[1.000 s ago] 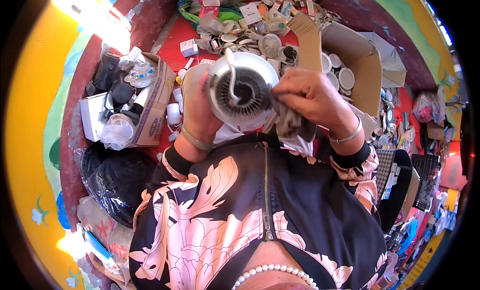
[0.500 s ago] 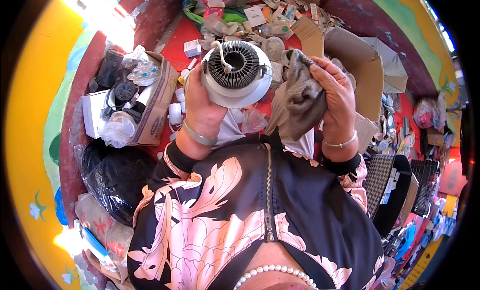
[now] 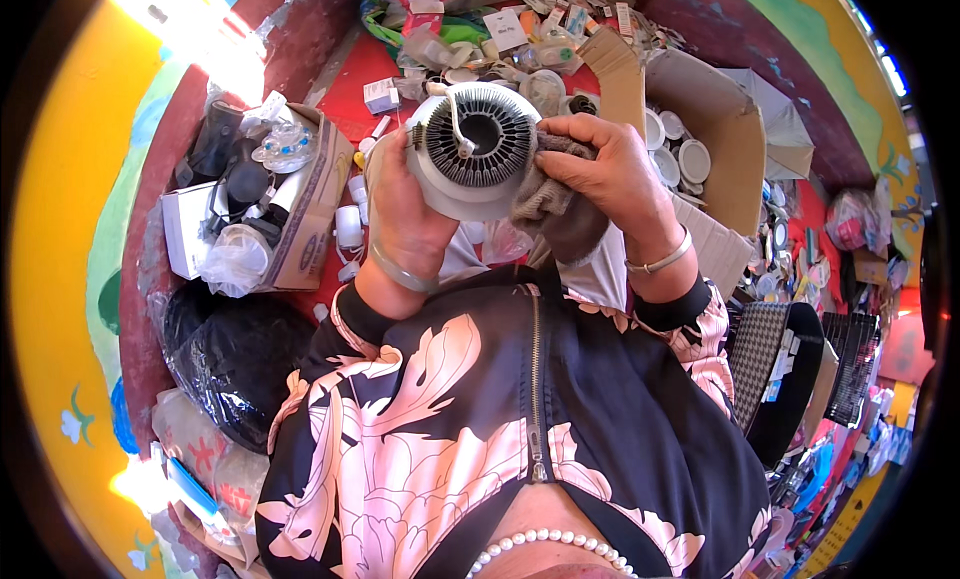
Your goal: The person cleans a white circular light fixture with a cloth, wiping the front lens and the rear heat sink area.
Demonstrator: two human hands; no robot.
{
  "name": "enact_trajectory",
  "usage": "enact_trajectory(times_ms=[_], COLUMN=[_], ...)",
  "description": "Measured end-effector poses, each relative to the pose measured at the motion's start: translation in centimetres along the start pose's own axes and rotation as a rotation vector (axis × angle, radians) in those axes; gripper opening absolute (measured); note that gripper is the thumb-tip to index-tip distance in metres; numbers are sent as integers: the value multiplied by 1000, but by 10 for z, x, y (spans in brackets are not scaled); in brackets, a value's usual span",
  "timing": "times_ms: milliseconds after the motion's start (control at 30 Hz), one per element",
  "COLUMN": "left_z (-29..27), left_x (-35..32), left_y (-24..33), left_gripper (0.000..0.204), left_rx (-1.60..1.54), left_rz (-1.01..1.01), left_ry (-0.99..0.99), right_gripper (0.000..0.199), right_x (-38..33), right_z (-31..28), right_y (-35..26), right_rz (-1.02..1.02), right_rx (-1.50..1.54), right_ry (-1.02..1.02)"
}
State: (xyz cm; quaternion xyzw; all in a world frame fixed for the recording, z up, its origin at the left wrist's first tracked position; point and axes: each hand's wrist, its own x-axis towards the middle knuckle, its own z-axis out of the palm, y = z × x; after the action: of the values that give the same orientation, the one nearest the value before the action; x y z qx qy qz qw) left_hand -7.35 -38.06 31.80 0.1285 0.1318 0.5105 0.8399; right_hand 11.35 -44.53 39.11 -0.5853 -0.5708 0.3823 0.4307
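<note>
In my left hand (image 3: 405,214) is a round white downlight (image 3: 476,144) with a dark finned heat sink facing up and a short white cable across it. My fingers grip it by its left rim. My right hand (image 3: 620,174) is closed on a grey-brown cloth (image 3: 562,201), pinched between thumb and fingers. The cloth is pressed against the right edge of the downlight and hangs down below it. Part of the light's right rim is hidden behind the cloth and fingers.
An open cardboard box (image 3: 725,129) with white round discs (image 3: 693,161) stands at the right. At the left, another cardboard box (image 3: 312,204) holds lamps and cables, above a black plastic bag (image 3: 235,354). Small boxes and packages (image 3: 540,39) are heaped at the back.
My right hand has moved left and brought the cloth from beside the downlight onto its right edge. The left hand still holds the light, shifted only slightly.
</note>
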Motion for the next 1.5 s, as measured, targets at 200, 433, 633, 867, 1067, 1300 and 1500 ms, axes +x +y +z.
enact_trajectory(times_ms=[200,433,633,867,1067,1300,1500], left_z=[-4,23,33,22,13,19,20], left_x=[0,-10,-14,-5,-3,2,-1], left_y=[-6,0,0,-2,6,10,8], left_gripper=[43,40,39,40,39,38,38], left_rx=[-48,85,80,89,-54,-116,-86], left_rz=[-49,108,139,148,46,-2,29], left_ry=[-17,-30,-57,-36,-20,-102,-89], right_gripper=[38,33,29,31,29,20,18], right_x=[-2,-5,-14,-15,-31,-26,-19], right_z=[5,15,24,14,0,40,41], right_y=[11,13,10,4,-8,3,2], right_rz=[-56,-38,-249,-472,-321,-317,-575], right_rx=[-161,5,-9,-44,516,173,-259], right_ry=[75,210,389,394,401,379,461])
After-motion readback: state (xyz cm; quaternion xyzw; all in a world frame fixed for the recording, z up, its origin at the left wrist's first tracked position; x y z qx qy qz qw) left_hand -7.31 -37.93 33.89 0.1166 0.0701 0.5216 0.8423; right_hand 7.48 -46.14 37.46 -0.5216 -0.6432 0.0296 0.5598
